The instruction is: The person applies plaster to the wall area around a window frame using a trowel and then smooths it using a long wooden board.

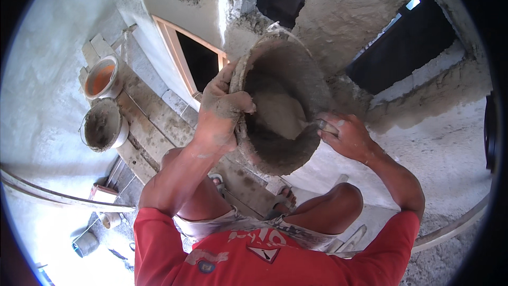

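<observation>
A mortar-caked bucket (315, 82) is held up before me, tilted so that its mouth faces me. Its left rim is gripped by my left hand (225, 100), thumb inside and fingers round the outside, all smeared with grey mortar. At the right rim, my right hand (346, 135) is closed round the handle of a trowel (283, 114). The broad grey blade reaches into the bucket, against its inside. How much mortar is in the bucket is hard to tell behind the blade.
I squat on a plank scaffold (143, 95). To the left stand a white bucket with an orange inside (100, 79) and a mortar-coated bucket (103, 124). Ahead are rough plastered walls (349, 16), dark openings and a wooden frame (172, 47). More buckets (84, 243) stand on the floor below.
</observation>
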The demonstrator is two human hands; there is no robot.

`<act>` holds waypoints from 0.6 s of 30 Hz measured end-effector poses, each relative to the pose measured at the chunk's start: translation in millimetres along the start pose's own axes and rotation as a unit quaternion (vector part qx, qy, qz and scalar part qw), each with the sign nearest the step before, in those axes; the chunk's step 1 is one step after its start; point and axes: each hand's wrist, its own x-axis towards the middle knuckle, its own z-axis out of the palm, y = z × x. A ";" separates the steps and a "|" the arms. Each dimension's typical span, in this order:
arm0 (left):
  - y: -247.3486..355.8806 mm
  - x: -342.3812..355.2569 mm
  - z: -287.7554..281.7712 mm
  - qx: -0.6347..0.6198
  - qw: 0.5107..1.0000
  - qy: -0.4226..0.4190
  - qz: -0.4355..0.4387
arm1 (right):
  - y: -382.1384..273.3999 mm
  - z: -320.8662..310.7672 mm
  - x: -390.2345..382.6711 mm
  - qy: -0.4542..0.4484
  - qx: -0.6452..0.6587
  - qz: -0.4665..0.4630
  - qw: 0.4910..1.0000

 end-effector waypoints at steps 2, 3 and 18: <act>0.3 -1.0 0.4 0.006 1.000 0.013 0.002 | -4.3 -8.3 3.8 -0.018 -0.035 0.004 0.999; 3.6 0.0 2.2 0.011 1.000 0.024 0.009 | -8.8 -19.7 6.2 -0.033 -0.074 0.008 0.997; 10.7 5.3 -24.7 0.044 0.997 0.066 0.025 | -69.0 -211.1 -11.9 0.102 0.002 -0.108 0.989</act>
